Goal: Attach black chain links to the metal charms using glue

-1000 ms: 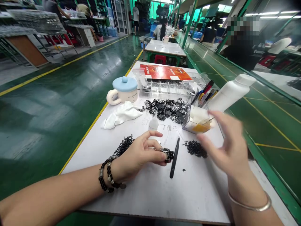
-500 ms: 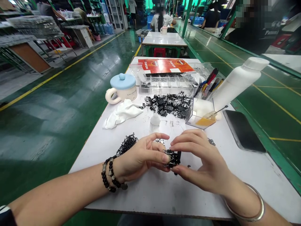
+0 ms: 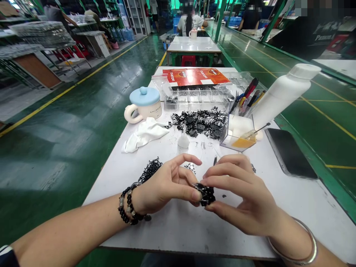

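Note:
My left hand and my right hand meet over the white table, both pinching a small black chain-and-charm cluster between fingers and thumbs. Left of my left hand lies a tangled black bead chain. Just beyond my right fingers, only the tip of black tweezers shows; the hand hides the rest. A heap of black metal pieces lies farther up the table, past a small white dropper bottle.
A blue-lidded mug, a white cloth, a clear box with orange liquid, a white bottle, a black phone, pens and a plastic tray stand around. Co-workers sit at distant tables.
My right hand has come down from a raised, blurred position and closed on the black cluster with my left hand. It now covers the tweezers. The view has tilted slightly.

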A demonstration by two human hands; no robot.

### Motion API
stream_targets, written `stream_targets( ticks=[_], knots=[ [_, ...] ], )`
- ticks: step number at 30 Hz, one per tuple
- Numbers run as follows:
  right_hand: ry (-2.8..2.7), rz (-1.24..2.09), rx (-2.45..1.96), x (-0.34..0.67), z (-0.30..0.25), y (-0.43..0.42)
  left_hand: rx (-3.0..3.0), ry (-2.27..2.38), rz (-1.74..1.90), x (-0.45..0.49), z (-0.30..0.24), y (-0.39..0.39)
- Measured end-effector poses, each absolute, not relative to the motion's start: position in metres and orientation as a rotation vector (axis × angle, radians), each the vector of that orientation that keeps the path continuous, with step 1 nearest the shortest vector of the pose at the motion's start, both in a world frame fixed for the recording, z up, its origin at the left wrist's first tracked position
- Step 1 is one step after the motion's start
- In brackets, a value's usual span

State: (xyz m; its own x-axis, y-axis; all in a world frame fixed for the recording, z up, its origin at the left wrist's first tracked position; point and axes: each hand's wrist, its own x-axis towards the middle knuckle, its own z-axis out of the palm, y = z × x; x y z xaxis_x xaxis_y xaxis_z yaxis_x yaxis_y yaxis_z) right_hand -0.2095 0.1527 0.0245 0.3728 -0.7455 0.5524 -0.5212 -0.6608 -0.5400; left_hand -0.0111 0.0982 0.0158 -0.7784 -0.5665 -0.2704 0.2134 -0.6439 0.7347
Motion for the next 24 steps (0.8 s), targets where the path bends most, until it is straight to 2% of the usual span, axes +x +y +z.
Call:
stream_targets(
  ticks=[24],
  knots=[
    [1.007, -1.239, -2.354, -0.2102, 0.024, 0.1545, 0.6, -1.167, -2.284, -0.0079, 0.012, 0.1018]
  ],
)
